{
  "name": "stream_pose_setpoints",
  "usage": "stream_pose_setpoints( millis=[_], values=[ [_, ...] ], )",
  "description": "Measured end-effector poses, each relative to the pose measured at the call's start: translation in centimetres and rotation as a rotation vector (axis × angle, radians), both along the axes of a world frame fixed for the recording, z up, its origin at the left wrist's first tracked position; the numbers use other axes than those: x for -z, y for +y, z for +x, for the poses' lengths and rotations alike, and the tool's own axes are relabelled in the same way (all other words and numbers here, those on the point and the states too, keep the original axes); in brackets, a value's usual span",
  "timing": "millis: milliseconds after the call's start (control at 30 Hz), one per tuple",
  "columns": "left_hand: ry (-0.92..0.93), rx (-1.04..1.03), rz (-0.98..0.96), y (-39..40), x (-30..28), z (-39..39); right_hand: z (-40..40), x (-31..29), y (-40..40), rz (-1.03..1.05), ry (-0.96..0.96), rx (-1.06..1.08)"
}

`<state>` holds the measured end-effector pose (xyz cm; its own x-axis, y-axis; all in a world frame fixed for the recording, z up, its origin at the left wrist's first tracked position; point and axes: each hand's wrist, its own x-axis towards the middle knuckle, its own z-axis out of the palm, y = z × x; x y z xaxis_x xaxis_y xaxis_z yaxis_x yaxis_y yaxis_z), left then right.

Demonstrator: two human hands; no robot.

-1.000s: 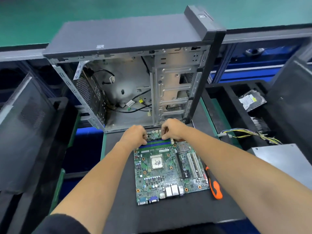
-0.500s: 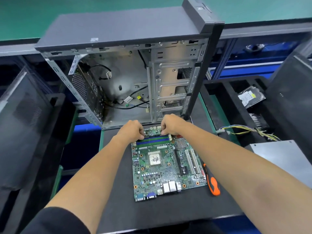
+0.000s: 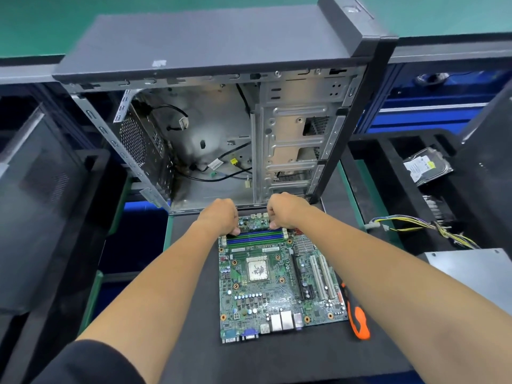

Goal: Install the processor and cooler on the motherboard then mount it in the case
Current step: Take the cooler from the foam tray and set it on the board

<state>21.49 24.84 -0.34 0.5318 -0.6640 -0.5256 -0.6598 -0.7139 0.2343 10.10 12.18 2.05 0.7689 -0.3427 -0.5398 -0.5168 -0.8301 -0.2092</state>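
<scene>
The motherboard (image 3: pixel 279 284) was laid flat on the dark mat (image 3: pixel 194 314) before the open case (image 3: pixel 221 128); its far edge was gripped by curled fingers of the left hand (image 3: pixel 219 216) and right hand (image 3: pixel 286 210).

Bare forearms, black sleeve (image 3: pixel 91 361) at left upper arm

motherboard (image 3: pixel 277 284) laid flat on tabletop (image 3: pixel 194 300), in front of open case (image 3: pixel 221 120) | processor (image 3: pixel 257 269) seated in board centre | both hands placed at board's far edge, left hand (image 3: pixel 220 216), right hand (image 3: pixel 285 212) | screwdriver (image 3: pixel 356 314) laid just right of board | hard drive (image 3: pixel 426 166) kept in tray far right | cable bundle (image 3: pixel 421 227) set right of case
</scene>
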Motion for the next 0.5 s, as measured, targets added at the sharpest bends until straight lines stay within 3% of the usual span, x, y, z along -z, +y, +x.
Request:
stream_pose_setpoints(
  millis=[500],
  values=[
    [0.047, -0.051, 0.078, -0.9, 0.1, 0.3, 1.2, 0.5, 0.1, -0.058, 0.076, 0.011]
  ],
)
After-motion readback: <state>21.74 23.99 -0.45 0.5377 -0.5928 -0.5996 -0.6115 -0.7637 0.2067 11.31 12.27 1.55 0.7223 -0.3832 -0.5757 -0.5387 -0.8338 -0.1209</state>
